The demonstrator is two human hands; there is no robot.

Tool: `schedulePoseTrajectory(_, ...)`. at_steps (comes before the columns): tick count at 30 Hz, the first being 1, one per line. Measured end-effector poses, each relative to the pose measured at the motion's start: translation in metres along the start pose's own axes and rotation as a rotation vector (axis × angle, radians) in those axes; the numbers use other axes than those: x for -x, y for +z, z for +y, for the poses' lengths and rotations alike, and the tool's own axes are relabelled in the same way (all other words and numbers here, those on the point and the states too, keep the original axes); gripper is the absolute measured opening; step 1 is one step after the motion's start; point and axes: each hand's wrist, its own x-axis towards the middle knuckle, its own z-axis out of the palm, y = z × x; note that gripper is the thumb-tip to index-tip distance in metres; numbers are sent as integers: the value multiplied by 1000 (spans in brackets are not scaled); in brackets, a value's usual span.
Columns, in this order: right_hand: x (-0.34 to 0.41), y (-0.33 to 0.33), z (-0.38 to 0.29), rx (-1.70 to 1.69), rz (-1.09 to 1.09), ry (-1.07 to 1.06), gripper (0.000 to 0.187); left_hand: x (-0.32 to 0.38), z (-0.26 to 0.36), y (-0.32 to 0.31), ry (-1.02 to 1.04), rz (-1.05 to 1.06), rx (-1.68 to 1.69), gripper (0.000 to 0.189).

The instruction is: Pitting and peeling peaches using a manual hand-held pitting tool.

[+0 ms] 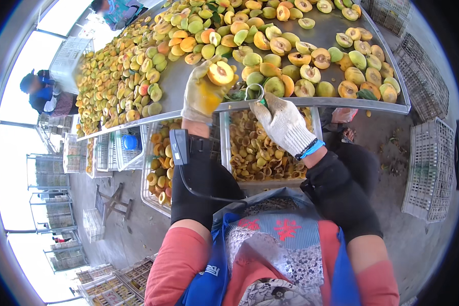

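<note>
My left hand (206, 90), in a pale work glove stained yellow, holds a halved apricot-like fruit (220, 73) with its cut face and brown pit showing. To the right of it, my right hand (281, 118), in a white knitted glove, grips a ring-shaped metal pitting tool (254, 91) with a green part at its base. Both hands are at the near edge of a metal table (321, 101). Halved fruit (274, 87) with green and orange skins lies just beyond my right hand. The tool and the held fruit are apart.
Below the table edge stand a crate of pitted halves (267, 153) and a crate of fruit (160, 168). A large fruit pile (118, 80) covers the table's left. Stacked plastic crates (430, 168) stand at right. Two people (42, 91) are at the table's far left side.
</note>
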Motion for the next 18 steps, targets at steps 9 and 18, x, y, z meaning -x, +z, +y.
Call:
schedulePoseTrajectory(9,-17,24,-10,-129,-53,52,46,30,-38,41,39,82,147,30)
schedulePoseTrajectory(18,-17,49,-5,-487,-127,206,61,33,-49,40,295,190,-305,38)
